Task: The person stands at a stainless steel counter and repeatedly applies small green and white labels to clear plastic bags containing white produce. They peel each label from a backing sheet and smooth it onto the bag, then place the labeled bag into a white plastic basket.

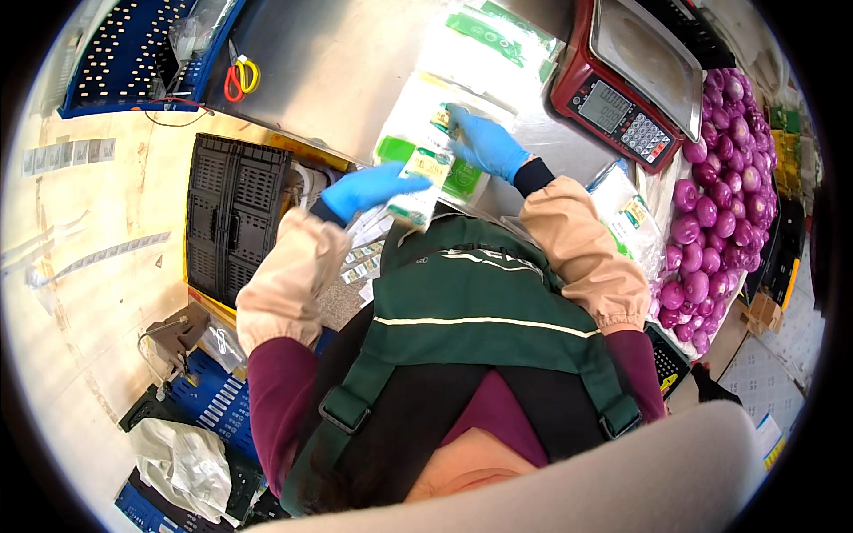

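My left hand (373, 188), in a blue glove, is closed on a white strip of printed labels (424, 178) with green and yellow print. My right hand (490, 147), gloved the same way, is just beyond it with its fingers bent down at a small label (440, 116). That label is on or just above a white and green plastic bag (404, 111) lying flat on the metal table. The fingertips are partly hidden, so I cannot tell whether they grip it. Behind lies another white and green bag (484, 40), washed out by glare.
A red weighing scale (569, 98) stands at the right, with a heap of purple onions (720, 195) beyond it. Near the scale lies a labelled bag (626, 209). Scissors (240, 78) and a blue crate (133, 53) are far left; black folded crates (233, 218) stand below.
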The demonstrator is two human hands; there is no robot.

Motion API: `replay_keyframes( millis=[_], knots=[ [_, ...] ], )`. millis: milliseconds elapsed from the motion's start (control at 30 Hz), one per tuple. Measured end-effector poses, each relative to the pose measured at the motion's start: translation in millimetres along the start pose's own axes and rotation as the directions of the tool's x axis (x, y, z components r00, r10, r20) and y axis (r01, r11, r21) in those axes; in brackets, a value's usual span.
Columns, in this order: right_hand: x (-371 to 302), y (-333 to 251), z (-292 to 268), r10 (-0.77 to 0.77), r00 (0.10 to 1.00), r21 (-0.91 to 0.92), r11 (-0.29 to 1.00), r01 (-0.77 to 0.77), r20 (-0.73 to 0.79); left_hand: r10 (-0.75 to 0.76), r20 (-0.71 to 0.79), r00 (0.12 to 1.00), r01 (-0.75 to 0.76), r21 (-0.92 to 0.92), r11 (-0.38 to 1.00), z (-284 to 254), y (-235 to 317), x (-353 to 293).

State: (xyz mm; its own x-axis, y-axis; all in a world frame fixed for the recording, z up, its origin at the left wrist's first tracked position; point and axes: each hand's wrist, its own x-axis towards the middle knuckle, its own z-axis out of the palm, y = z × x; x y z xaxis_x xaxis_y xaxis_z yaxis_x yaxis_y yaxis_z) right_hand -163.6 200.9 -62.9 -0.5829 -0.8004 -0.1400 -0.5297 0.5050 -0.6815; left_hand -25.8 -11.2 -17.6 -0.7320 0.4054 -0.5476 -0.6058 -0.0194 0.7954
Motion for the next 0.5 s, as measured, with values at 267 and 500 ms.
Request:
replay_keyframes(
  millis=[267, 500],
  knots=[
    [-12.5, 17.8, 17.6, -0.221, 0.975, 0.029, 0.975, 0.220, 0.030, 0.176, -0.510, 0.842, -0.405, -0.383, 0.830, -3.6, -25.1, -56.0],
    [-9.9, 30.0, 11.7, -0.184, 0.982, 0.163, 0.971, 0.175, 0.036, 0.186, -0.463, 0.867, -0.339, -0.274, 0.900, -19.2, -24.7, -28.4]
  ],
)
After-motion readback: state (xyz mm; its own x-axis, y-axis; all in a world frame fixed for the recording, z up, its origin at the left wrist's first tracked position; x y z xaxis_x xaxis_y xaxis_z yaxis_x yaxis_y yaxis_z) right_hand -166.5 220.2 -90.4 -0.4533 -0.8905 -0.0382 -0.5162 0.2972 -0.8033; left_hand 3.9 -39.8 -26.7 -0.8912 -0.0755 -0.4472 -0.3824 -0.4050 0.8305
